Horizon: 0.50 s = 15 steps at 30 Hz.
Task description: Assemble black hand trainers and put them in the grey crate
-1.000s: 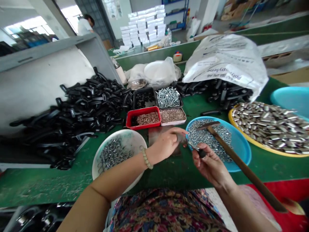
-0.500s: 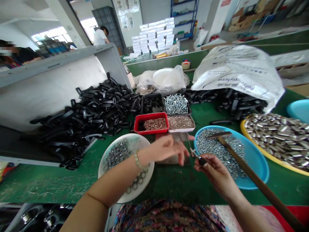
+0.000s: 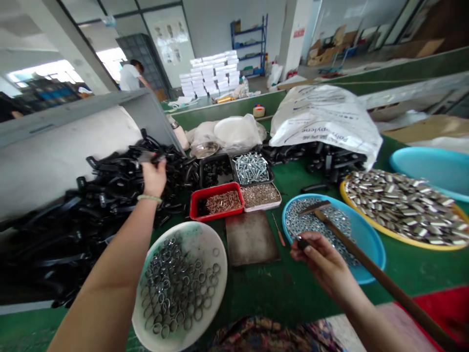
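- Head view: right of the middle, the right hand's (image 3: 320, 261) grip is pinching a small black part (image 3: 302, 243).
- That part is probably light, hard and a bit slippery; its sides seem best to hold.
- Fingers cover most of it, so I can't make out its shape.
- At the left, the left hand (image 3: 154, 178) is at the pile of black handles (image 3: 119, 185). Its fingers are blurry; I can't tell if that grip is spread or pinching.
- Handles look stiff and light, likely easiest held mid-length.
- The left arm hides some, and the frame's left edge cuts off the pile.
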Tool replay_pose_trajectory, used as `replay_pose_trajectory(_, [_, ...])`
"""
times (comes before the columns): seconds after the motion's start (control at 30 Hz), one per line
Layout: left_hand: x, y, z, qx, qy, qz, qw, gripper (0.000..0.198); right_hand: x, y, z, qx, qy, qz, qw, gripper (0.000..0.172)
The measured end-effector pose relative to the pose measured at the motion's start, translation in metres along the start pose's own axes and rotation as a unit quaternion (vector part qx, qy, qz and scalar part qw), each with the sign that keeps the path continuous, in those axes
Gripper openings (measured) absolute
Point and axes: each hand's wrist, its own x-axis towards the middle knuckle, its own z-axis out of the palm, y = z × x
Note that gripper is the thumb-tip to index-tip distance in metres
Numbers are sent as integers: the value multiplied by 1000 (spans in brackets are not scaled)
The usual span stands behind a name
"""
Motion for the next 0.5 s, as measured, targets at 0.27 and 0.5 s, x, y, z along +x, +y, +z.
replay_pose_trajectory(0.27, [-182, 73, 52, -331, -279, -317, 844, 43, -2, -24, 43, -426, -130, -224, 867, 28])
replay_pose_trajectory(0.5, [-229, 95, 80, -404, -305, -371, 779, 44, -18, -9, 56, -304, -135, -222, 917, 25])
